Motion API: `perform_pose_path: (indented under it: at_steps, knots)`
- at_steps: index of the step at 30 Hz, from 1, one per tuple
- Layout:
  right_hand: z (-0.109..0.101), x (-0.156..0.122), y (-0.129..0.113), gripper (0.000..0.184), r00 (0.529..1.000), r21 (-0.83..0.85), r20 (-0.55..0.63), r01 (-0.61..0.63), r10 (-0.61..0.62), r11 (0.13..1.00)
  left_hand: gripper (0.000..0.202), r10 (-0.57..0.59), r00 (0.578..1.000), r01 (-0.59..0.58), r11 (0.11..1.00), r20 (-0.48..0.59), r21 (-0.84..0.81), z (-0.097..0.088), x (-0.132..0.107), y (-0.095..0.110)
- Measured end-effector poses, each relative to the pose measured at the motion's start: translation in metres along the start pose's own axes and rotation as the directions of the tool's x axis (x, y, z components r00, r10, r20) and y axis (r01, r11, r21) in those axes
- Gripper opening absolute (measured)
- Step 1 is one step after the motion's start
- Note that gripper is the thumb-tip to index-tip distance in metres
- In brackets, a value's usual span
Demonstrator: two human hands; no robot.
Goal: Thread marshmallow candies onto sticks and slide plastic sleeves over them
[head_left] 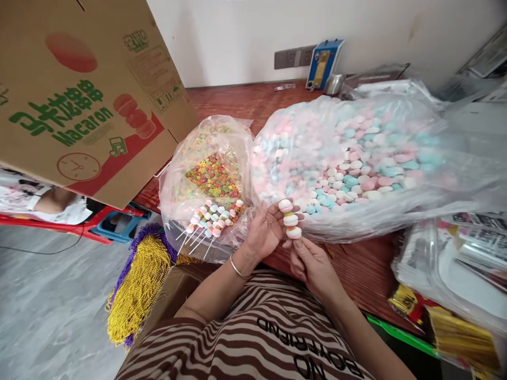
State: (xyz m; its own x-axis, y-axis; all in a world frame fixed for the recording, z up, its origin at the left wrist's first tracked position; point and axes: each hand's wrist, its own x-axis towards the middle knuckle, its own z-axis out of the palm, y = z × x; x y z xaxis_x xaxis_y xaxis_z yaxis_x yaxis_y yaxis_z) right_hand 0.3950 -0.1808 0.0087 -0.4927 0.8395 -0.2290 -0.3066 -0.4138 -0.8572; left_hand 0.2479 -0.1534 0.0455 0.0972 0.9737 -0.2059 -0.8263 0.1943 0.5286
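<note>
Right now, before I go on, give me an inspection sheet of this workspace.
Surface: reddish wooden table, largely covered by bags.
Job's things: candy skewer with three pale puffs, upright between both hands; finished skewers lying on the bag of coloured cereal rings; big bag of pastel candies beside it.
Clutter: Macaron carton at left; gold and purple bead strings; plastic trays and gold strips at right.
Grippers: left hand has fingers at the top puff; right hand pinches the lower end.
Cables: thin dark line on the grey floor, possibly a cable.
Surroundings: white wall, wall sockets.
</note>
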Motion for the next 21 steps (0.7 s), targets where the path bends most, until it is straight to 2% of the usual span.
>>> perform_pose_path:
  at_steps: [5,8,12,13,17,19,21]
  knots:
    - [0.010,-0.010,0.006,0.039,0.993,0.032,0.073,-0.092,0.090,0.995,0.036,0.084,0.996,-0.082,0.993,-0.017,0.080,-0.001,-0.008,0.001]
    - [0.018,-0.014,0.013,0.040,0.997,-0.005,0.046,-0.069,0.069,0.998,0.023,0.111,0.993,-0.114,0.988,0.033,0.106,0.000,-0.011,-0.002]
    - [0.027,-0.014,0.017,0.043,1.000,-0.027,0.008,-0.027,0.028,0.999,0.023,0.063,0.996,-0.069,0.994,0.062,0.088,0.002,-0.014,-0.005]
    - [0.026,-0.013,0.016,0.043,1.000,-0.028,-0.005,-0.018,0.018,0.999,0.029,0.048,0.997,-0.053,0.996,0.064,0.074,0.003,-0.014,-0.003]
    - [0.013,-0.007,0.000,0.040,0.995,-0.056,-0.094,0.038,-0.043,0.998,0.077,0.084,0.993,-0.082,0.996,0.081,-0.027,0.000,-0.014,0.014]
    - [0.009,-0.001,-0.009,0.037,0.991,-0.066,-0.117,0.063,-0.070,0.996,0.085,0.114,0.991,-0.110,0.992,0.063,-0.061,-0.002,-0.012,0.023]
    - [0.014,0.008,-0.017,0.036,0.992,-0.037,-0.089,0.091,-0.094,0.995,0.087,0.127,0.991,-0.124,0.990,0.030,-0.073,-0.005,-0.011,0.027]
